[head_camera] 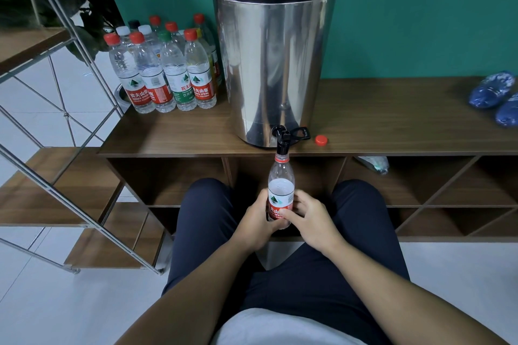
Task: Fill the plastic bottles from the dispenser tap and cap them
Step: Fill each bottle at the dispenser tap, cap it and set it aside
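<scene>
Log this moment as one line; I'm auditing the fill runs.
stage: filling | bottle: uncapped, under tap | left hand, right hand: gripping bottle | cap: on shelf

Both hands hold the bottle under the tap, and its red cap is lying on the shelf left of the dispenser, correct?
Not quite: the head view shows the red cap on the shelf right of the dispenser. Both the left hand and right hand do hold the bottle under the tap.

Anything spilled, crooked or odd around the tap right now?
No spill shows. The bottle, held by left hand and right hand, sits straight under the tap. Its red cap lies loose on the shelf top. One crumpled bottle lies in the cubby below.
</scene>
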The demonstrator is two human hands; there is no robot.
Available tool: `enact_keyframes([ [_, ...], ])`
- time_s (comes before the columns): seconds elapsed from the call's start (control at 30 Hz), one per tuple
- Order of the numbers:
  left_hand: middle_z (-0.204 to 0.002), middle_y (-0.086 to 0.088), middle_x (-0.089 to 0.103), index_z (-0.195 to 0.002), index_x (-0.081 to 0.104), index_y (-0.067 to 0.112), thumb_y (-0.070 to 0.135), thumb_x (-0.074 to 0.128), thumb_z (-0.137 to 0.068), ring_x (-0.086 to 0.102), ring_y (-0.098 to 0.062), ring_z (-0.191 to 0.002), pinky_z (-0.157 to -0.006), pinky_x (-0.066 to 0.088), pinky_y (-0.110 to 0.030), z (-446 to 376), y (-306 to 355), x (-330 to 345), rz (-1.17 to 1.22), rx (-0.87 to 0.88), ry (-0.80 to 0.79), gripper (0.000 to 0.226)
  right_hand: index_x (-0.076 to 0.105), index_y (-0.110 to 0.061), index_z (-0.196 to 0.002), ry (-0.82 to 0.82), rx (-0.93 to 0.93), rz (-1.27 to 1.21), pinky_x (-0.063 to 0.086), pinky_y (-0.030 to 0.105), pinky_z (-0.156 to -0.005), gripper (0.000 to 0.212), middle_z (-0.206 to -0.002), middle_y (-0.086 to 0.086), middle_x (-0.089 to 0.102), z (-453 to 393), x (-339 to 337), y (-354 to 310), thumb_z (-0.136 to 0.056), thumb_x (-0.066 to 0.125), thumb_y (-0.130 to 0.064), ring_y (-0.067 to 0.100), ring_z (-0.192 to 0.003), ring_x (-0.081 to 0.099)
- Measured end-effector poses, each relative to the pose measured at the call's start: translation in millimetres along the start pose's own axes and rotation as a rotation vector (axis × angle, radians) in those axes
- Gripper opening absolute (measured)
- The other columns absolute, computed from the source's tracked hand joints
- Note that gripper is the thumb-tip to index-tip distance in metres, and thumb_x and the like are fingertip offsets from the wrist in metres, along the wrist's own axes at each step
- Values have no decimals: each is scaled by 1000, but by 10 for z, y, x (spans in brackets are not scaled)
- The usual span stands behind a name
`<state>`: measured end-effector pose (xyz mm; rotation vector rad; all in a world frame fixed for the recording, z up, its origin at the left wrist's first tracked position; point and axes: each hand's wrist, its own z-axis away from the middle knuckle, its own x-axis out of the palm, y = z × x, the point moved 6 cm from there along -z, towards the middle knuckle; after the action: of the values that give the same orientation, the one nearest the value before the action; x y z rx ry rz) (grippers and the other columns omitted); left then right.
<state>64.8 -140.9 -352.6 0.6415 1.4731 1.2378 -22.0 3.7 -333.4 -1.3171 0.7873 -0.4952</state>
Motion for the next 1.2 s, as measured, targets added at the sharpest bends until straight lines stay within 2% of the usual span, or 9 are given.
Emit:
enact_keyframes([
  [1.2,-131,17,75,-143,56,40,25,95,-85,73,-4,-121,-105,63,-46,-2,2,2,-19,8,4,71,68,-23,-144,-11,3,-33,65,45,-102,50,-127,-6,82,2,3,-4,-98,83,-8,14,-122,77],
])
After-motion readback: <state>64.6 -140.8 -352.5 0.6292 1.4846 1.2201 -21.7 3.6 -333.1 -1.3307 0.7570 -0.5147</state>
